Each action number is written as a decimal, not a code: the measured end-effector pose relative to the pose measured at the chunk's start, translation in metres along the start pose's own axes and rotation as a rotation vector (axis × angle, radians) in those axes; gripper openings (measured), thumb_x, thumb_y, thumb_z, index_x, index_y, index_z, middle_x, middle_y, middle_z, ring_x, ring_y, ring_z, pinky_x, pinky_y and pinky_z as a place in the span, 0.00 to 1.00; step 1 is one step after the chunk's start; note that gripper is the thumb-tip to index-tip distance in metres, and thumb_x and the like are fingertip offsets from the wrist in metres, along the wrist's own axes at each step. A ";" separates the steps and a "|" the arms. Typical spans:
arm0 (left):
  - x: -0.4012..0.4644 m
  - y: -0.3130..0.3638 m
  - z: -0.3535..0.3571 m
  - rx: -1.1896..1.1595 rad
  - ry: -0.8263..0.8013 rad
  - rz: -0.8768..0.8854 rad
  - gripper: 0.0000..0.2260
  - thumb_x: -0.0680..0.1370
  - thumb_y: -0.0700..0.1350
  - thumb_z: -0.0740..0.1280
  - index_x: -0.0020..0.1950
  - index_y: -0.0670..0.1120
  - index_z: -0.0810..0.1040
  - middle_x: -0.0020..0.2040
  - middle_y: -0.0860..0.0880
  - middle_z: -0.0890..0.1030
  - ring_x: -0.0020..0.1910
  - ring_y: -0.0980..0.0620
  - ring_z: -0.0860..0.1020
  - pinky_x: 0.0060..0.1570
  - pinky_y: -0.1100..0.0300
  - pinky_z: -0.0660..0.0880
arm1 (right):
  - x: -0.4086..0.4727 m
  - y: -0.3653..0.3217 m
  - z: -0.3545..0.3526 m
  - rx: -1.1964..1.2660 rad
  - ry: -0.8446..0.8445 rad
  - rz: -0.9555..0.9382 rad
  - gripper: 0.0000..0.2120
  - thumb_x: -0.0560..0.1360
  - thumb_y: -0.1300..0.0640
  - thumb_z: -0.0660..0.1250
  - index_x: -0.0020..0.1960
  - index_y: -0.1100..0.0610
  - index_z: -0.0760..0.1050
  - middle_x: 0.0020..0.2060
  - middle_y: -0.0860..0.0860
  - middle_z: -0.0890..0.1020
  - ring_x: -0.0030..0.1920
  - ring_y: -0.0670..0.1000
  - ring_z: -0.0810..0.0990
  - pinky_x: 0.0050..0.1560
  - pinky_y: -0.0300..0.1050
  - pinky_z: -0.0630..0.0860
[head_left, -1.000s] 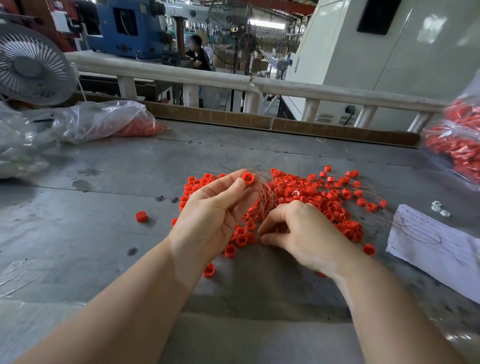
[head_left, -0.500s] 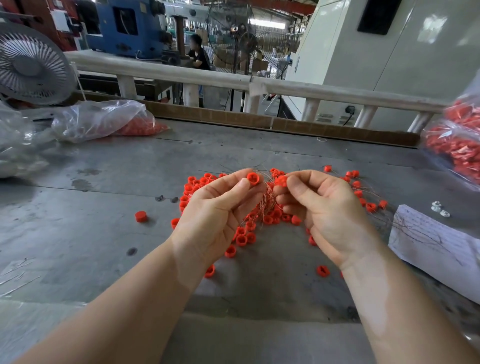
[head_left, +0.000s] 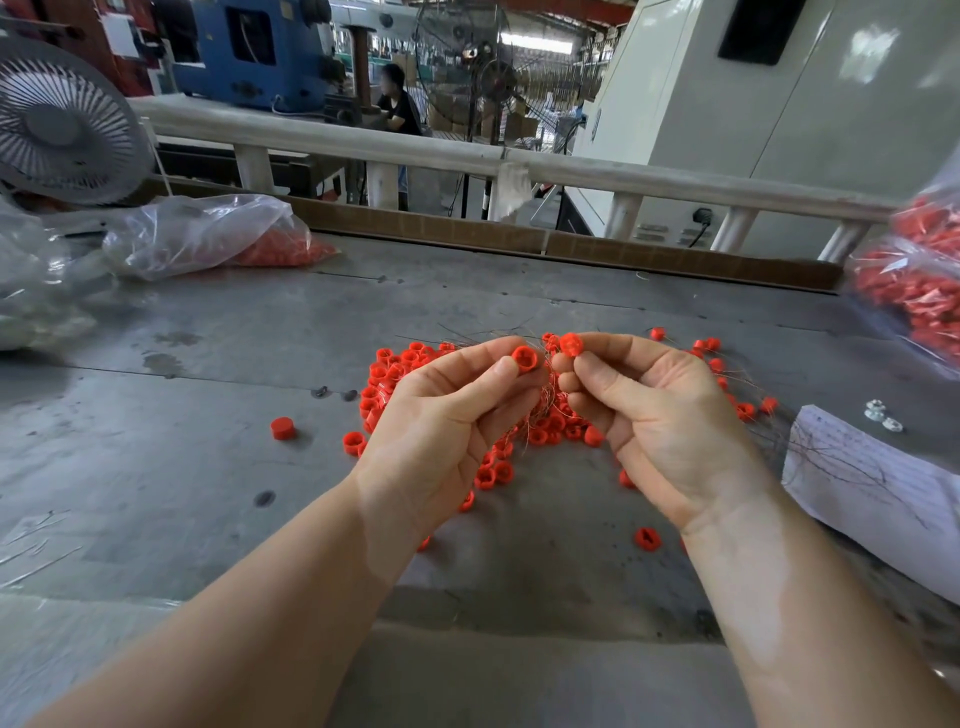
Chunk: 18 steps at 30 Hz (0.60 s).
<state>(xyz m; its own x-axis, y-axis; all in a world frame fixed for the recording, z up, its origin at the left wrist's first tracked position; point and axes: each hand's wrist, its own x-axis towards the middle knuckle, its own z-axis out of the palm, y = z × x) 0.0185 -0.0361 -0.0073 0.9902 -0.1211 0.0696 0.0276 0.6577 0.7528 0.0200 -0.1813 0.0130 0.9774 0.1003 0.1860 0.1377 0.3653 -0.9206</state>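
**Left hand** (head_left: 447, 431): thumb and forefinger curled, pinching one red cap (head_left: 524, 358) at the tips. The other fingers are folded below.
- The cap is short, round and hollow. Its open mouth faces the camera and tilts slightly up, so its axis runs from the fingertips toward the viewer.

**Right hand** (head_left: 660, 415): thumb and forefinger curled, pinching a second cap (head_left: 571, 344). The other fingers are bent loosely.
- A round face is turned to the camera; whether it is the open or the closed end cannot be told.
- It sits just beside the first cap, at about the same height; contact cannot be told.

**Wires** (head_left: 537, 415): a thin tangled bundle hanging between the two hands, against the left fingers. Which fingers hold it cannot be told.

**Pile of caps** (head_left: 400, 364): red, spread on the table directly under both hands and threaded with more wire.
- One loose cap (head_left: 283, 428) lies apart to the left.
- A stray cap (head_left: 647, 539) lies near the right wrist.

**Table** (head_left: 156, 493): grey, worn and stained.
- At the right are a sheet of paper (head_left: 872, 483) and small white nuts (head_left: 883, 415).
- A clear bag (head_left: 208, 239) of red caps lies at the far left.
- Another bag (head_left: 924, 291) sits at the right edge.

**Room:**
- A fan (head_left: 62, 124) stands at the rear left.
- A pale rail (head_left: 415, 150) runs along the far edge of the table.
- Beyond the rail are a blue machine (head_left: 249, 47), a white cabinet (head_left: 779, 104) and a person (head_left: 397, 104).
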 end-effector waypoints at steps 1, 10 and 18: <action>0.000 0.000 0.000 0.001 0.000 0.001 0.08 0.68 0.38 0.66 0.45 0.41 0.81 0.40 0.44 0.84 0.41 0.53 0.83 0.39 0.65 0.79 | -0.001 0.000 0.001 -0.045 0.005 -0.034 0.06 0.63 0.62 0.68 0.39 0.57 0.81 0.33 0.52 0.83 0.33 0.44 0.80 0.34 0.33 0.77; -0.002 -0.001 0.002 0.023 0.003 0.008 0.10 0.67 0.39 0.67 0.47 0.40 0.80 0.39 0.46 0.84 0.40 0.55 0.83 0.40 0.66 0.79 | -0.002 0.005 0.002 -0.631 0.090 -0.469 0.12 0.72 0.63 0.70 0.39 0.47 0.78 0.35 0.41 0.82 0.35 0.40 0.78 0.38 0.35 0.74; -0.003 -0.002 0.003 0.024 -0.029 0.026 0.10 0.67 0.39 0.67 0.47 0.40 0.80 0.38 0.46 0.84 0.39 0.55 0.83 0.38 0.66 0.78 | -0.006 0.007 0.008 -0.771 0.051 -0.565 0.12 0.71 0.66 0.71 0.41 0.48 0.78 0.36 0.41 0.81 0.33 0.40 0.77 0.31 0.33 0.70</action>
<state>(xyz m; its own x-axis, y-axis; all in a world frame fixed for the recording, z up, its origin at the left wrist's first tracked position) 0.0156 -0.0390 -0.0072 0.9862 -0.1257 0.1080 -0.0019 0.6432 0.7657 0.0136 -0.1720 0.0081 0.7372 0.0490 0.6739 0.6414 -0.3645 -0.6751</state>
